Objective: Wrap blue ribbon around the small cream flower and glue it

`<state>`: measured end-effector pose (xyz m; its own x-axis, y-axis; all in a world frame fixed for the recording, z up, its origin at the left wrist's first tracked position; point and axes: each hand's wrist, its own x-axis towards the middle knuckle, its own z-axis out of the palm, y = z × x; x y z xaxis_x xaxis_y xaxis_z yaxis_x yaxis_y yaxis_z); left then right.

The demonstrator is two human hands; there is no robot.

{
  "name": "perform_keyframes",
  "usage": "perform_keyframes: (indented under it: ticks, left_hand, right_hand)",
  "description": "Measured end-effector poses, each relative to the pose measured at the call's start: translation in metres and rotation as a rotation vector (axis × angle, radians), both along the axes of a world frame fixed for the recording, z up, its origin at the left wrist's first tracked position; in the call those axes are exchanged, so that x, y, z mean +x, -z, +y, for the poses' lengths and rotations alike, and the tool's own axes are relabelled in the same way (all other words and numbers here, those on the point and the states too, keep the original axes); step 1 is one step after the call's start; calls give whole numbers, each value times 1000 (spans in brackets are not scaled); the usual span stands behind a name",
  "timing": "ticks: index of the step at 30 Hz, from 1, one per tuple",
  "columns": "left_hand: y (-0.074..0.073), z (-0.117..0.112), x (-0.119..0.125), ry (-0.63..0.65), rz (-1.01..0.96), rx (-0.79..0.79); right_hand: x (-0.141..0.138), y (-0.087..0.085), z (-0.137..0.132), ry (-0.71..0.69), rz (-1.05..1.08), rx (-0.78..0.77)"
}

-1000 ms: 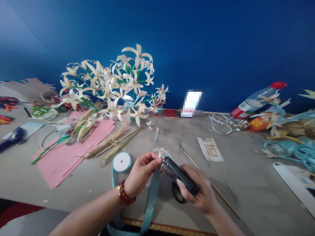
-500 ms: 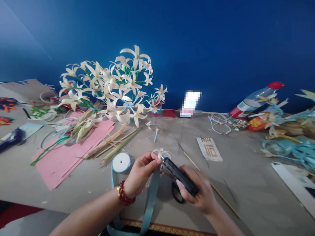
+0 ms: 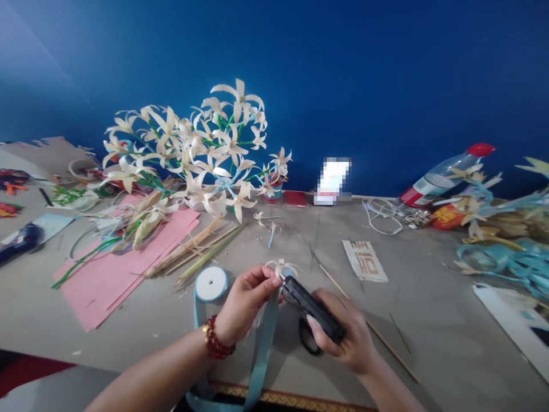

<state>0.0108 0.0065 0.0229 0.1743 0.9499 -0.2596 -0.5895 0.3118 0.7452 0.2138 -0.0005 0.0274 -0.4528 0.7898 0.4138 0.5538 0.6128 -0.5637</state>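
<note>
Between the thumb and fingers of my left hand (image 3: 251,294) is a small cream craft flower (image 3: 281,265), its petals curling outward. My right hand (image 3: 347,329) is wrapped around a black hot glue gun (image 3: 315,309), whose metal nozzle touches or nearly touches the flower's base. A light blue ribbon (image 3: 266,337) hangs below my left fingers and loops back to its white spool (image 3: 210,283). Black scissors handles (image 3: 309,337) show partly under the glue gun. Two smaller flower pieces, one a blue-stemmed flower (image 3: 271,232), lie just beyond my hands.
Behind stands a big bunch of cream flowers (image 3: 214,143). Pink paper sheets (image 3: 103,286) and dry husk strips (image 3: 201,252) lie left. A thin stick (image 3: 386,340), a printed packet (image 3: 365,261) and a tilted plastic bottle (image 3: 441,177) are on the right. A blue glue gun (image 3: 23,240) rests far left.
</note>
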Motion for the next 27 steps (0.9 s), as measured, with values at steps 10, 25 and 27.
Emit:
perform_keyframes:
  ticks: [10,25,27]
  left_hand:
    - [-3,-1,0,5,9,2]
    - [-8,-8,-1,23,-37,84]
    - [-8,-9,-1,31,-46,124]
  right_hand:
    - [3,5,1,45,12,75]
    - [130,16,12,671,-792,-17]
    - [143,24,13,607,-819,-77]
